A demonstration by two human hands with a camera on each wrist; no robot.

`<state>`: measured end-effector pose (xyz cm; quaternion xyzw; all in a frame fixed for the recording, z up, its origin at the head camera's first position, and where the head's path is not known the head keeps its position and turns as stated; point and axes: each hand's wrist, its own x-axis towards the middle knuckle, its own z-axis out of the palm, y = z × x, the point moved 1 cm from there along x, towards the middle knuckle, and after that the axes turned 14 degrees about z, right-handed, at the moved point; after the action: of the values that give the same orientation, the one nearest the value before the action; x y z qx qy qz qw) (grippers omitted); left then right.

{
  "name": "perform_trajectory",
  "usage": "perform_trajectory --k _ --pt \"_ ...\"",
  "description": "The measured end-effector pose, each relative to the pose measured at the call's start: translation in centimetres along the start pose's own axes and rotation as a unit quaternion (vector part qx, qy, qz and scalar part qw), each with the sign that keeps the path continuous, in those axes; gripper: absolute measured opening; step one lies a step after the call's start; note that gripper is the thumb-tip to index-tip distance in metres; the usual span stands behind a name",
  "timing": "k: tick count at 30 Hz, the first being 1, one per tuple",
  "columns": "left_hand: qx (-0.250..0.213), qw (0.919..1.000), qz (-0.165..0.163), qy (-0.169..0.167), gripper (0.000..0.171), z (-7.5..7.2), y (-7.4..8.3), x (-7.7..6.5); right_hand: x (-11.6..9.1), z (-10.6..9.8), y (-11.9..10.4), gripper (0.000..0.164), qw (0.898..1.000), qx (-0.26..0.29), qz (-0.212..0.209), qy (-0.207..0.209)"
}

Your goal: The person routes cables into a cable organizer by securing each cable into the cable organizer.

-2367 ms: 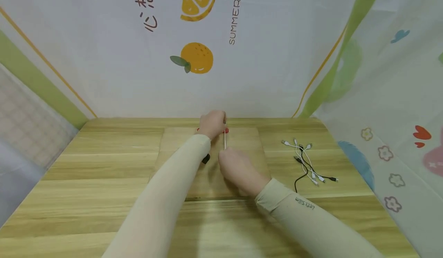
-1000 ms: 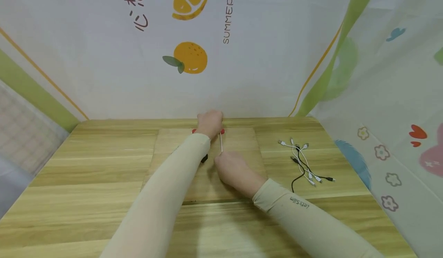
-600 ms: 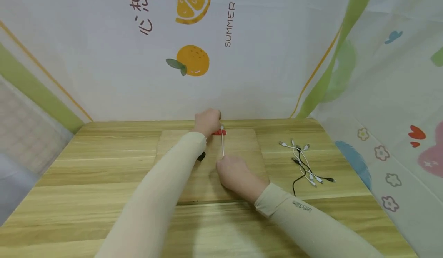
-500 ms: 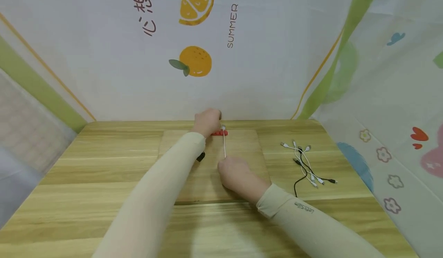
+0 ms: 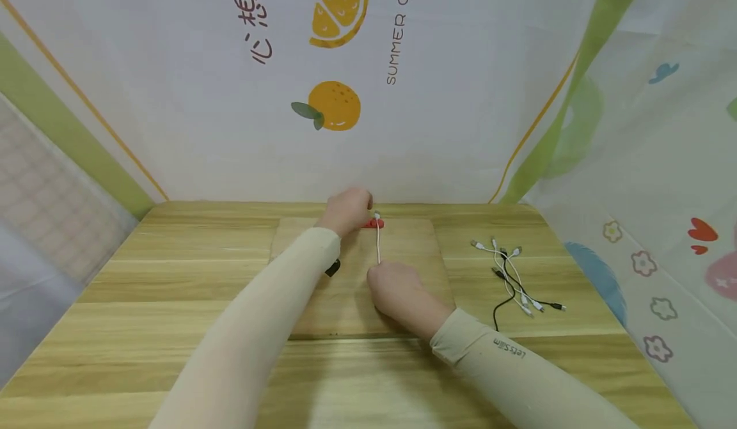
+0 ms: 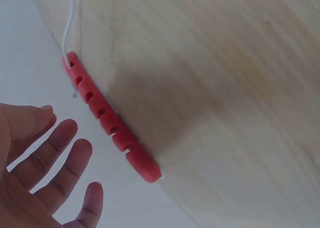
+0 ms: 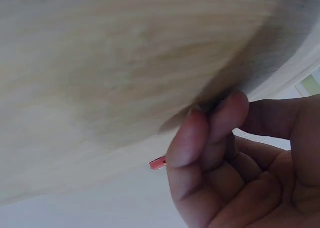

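Note:
A red cable holder (image 6: 102,113) with a row of slots lies along the far edge of the wooden board (image 5: 357,314). The white cable (image 5: 378,243) sits at its right-end slot (image 6: 70,65), and the plug (image 5: 377,214) sticks out past the holder. My left hand (image 5: 347,210) hovers beside the holder, its fingers loosely bent and holding nothing (image 6: 42,163). Nearer to me, my right hand (image 5: 403,295) pinches the cable and draws it fairly straight from the holder. In the right wrist view, the fingertips (image 7: 189,138) hide the pinched part.
Several white and black charging cables (image 5: 512,282) lie in a loose tangle on the table (image 5: 190,275), right of the board. A small black object (image 5: 332,267) shows on the board beside the left sleeve. A white printed curtain (image 5: 437,128) hangs behind the table.
The left hand was at the cable's end over the holder; it has let go and moved left, uncovering the plug and the holder's right end. The right hand keeps its pinch. The head view shifted slightly.

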<state>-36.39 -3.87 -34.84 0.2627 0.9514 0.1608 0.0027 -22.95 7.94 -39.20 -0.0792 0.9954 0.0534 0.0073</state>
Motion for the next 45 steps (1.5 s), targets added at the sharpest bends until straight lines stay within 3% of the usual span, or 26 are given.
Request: perform_trajectory --k 2,6,11,16,19,27,36,40,45 --pt "-0.003 1.0000 -0.001 -0.002 0.006 0.4 -0.2 0.1 0.1 0.0 0.0 0.015 1.000 0.009 0.004 -0.003" --pt "-0.009 0.9999 -0.008 -0.005 0.018 1.2 -0.6 0.4 0.4 0.0 0.1 0.014 1.000 0.018 0.013 -0.006" --pt "-0.026 0.9996 -0.011 -0.005 0.014 1.7 -0.8 0.9 0.6 0.1 0.0 0.013 1.000 0.024 0.017 0.005" --pt "-0.093 0.9942 0.022 -0.049 0.036 2.5 -0.6 1.4 0.6 0.1 -0.2 0.013 0.999 0.004 0.012 0.031" --pt "-0.111 0.9913 0.028 -0.064 0.037 3.0 -0.5 1.6 0.5 0.2 -0.3 0.012 0.999 0.003 0.015 0.040" --pt "-0.113 0.9924 0.012 -0.048 0.034 3.2 -0.5 1.7 0.4 0.0 0.3 0.013 0.999 0.033 0.023 0.026" --pt "-0.063 0.9957 0.054 -0.040 0.037 2.2 0.7 1.8 -0.4 -0.9 3.3 0.021 0.994 0.104 0.030 0.005" --pt "-0.052 0.9954 0.074 -0.032 0.037 1.6 1.5 1.0 -1.2 -1.2 4.9 0.019 0.993 0.111 0.032 0.009" --pt "-0.040 0.9950 0.088 -0.026 0.035 1.6 1.9 -0.2 -2.2 -1.7 7.0 0.019 0.990 0.129 0.060 -0.016"
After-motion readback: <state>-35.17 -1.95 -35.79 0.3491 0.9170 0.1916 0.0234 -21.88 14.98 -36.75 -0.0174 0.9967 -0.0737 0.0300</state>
